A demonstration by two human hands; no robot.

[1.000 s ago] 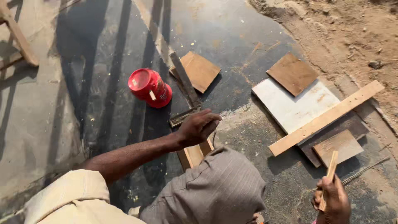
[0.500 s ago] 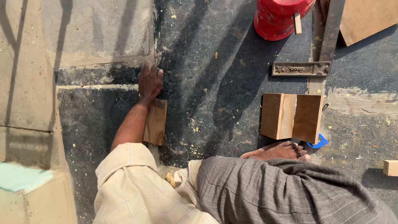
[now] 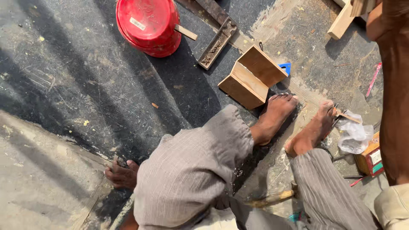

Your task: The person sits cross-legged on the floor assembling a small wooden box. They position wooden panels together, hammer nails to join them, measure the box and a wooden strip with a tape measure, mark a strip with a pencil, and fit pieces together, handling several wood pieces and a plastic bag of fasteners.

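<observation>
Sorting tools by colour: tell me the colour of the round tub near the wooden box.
Red. The tub shows best in the head view, near the top edge.

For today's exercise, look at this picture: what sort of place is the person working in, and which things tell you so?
Probably an outdoor, ground-level carpentry spot. A half-built wooden box, loose timber offcuts and a red plastic tub lie on bare, sunlit, sawdust-flecked ground.

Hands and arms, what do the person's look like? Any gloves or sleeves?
No gloves. The left hand is bare, with no ring or watch showing. The right arm is bare too, with a cream sleeve at its upper end.
</observation>
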